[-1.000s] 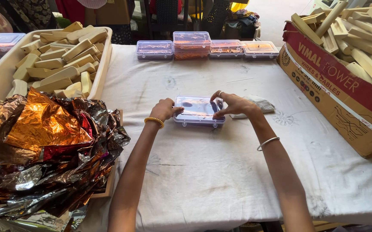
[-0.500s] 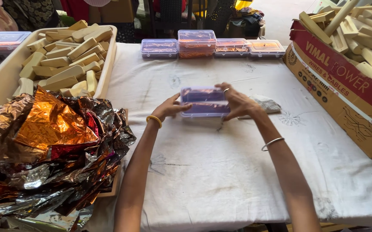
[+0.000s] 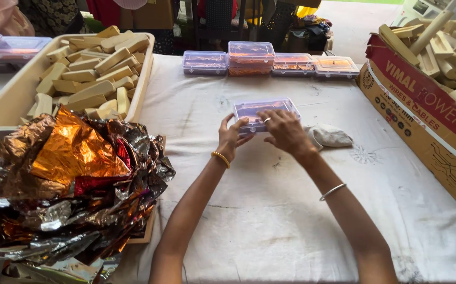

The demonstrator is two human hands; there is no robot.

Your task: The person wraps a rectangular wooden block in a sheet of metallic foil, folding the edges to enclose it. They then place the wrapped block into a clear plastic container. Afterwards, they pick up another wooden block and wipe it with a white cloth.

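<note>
left wrist: beaded gold bangle (image 3: 220, 159)
right wrist: thin silver bangle (image 3: 333, 191)
right hand (image 3: 286, 131): silver ring (image 3: 266, 120) on one finger
arms: bare, no sleeves

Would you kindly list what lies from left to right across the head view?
Crumpled foil pile → left hand → clear plastic box → right hand → crumpled cloth → cardboard box of wooden pieces.

Red-banded brown carton (image 3: 428, 126) far right

Glossy clear plastic box (image 3: 263, 111); matt white cloth (image 3: 270, 210).
</note>
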